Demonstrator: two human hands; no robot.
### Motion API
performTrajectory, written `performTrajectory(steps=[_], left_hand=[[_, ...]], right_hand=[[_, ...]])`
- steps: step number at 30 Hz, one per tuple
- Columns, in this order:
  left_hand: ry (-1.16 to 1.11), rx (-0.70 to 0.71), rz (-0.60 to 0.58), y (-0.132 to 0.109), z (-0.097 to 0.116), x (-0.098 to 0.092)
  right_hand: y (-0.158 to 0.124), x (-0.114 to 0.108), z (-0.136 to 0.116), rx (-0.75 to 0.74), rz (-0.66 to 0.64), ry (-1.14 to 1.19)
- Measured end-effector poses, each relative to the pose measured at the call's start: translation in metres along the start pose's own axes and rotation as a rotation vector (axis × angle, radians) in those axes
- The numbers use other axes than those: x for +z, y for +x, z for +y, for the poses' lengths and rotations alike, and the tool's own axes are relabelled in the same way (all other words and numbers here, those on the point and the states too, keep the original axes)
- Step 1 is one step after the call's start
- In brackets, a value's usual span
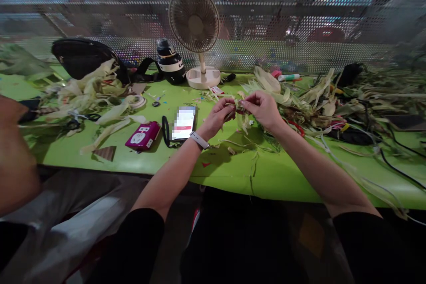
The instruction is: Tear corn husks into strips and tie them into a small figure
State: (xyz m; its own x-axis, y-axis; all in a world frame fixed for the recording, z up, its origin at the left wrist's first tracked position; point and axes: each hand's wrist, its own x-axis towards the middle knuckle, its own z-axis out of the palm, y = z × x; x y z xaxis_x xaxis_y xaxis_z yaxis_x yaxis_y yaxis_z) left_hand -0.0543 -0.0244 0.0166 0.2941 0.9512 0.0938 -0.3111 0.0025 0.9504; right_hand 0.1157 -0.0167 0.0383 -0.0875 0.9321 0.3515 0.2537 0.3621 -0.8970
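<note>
Both my hands meet above the green table (233,173), a little right of its middle. My left hand (220,114), with a pale watch band on the wrist, is closed on one end of a pale corn husk strip (240,107). My right hand (262,107) pinches the other end of the same strip. Loose ends of the husk hang down between the hands towards the table.
A phone (183,123) and a magenta box (143,136) lie left of my hands. A white fan (196,31), a dark bottle (169,60) and a black bag (83,57) stand at the back. Husk heaps (319,97) lie right and another husk pile (93,88) left. Another person's arm (13,155) is at far left.
</note>
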Motion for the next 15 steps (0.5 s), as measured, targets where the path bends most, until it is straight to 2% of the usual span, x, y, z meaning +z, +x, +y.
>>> performTrajectory(steps=[4,7,11,15], left_hand=[[-0.010,0.015,-0.035,0.0014,-0.0009,-0.0018],[-0.015,0.022,-0.045,0.0006,0.0005,-0.0020],[-0.017,0.024,-0.065,-0.0012,0.0018,-0.0009],[0.009,0.083,-0.095,-0.0001,-0.0008,-0.0017]], right_hand=[[-0.0040,-0.0028,-0.0072,-0.084,0.021,-0.098],[-0.0038,-0.0057,-0.0088,-0.118,-0.019,-0.117],[0.0010,-0.0081,-0.0040,-0.067,-0.075,-0.026],[0.0045,-0.0093,-0.0014,0.017,-0.109,0.045]])
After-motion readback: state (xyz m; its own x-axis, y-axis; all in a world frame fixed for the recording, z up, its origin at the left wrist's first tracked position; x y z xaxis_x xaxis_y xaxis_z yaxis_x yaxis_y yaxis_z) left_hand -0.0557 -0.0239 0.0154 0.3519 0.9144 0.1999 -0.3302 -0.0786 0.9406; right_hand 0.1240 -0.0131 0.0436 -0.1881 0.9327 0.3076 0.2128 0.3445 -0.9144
